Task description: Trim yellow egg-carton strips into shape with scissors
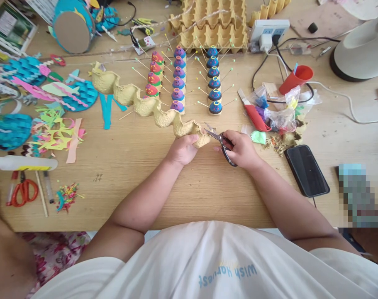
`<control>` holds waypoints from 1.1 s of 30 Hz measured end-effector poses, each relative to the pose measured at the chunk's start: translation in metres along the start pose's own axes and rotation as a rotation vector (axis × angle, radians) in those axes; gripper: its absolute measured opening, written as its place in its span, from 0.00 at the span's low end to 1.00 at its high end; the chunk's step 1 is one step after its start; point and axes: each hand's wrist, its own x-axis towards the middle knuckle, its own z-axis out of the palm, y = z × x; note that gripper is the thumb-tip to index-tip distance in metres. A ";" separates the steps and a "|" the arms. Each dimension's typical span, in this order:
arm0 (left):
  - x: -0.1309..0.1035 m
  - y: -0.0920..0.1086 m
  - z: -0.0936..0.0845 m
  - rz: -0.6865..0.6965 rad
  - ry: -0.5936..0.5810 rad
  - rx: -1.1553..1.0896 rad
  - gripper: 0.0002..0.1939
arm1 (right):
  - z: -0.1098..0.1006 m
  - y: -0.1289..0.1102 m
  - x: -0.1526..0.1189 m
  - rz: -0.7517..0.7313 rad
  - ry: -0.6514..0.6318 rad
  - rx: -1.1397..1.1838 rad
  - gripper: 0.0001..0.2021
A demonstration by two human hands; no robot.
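My left hand grips the near end of a long strip of yellowish egg carton, which stretches up and to the left over the table. In my right hand are black-handled scissors, their blades parted at the strip's near end. Whether the blades touch the pulp I cannot tell. Beyond the strip stand painted carton caterpillars in rows: a red and green one, a purple one and a blue one, with thin pin-like feelers sticking out.
Egg trays lie at the back beside a power strip. To the right are a red-handled knife, a red cup, plastic bags and a phone. Paper scraps, a glue bottle and orange scissors lie left, near another person's arm.
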 end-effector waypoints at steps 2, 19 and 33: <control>0.000 0.000 0.000 0.009 0.008 -0.003 0.17 | 0.000 0.000 0.000 0.006 -0.008 -0.028 0.26; 0.000 0.000 -0.003 0.018 0.059 -0.024 0.19 | 0.003 0.005 -0.003 0.035 0.095 -0.050 0.33; 0.002 -0.007 -0.005 0.031 -0.101 -0.005 0.22 | 0.006 0.013 -0.006 -0.040 0.283 0.175 0.29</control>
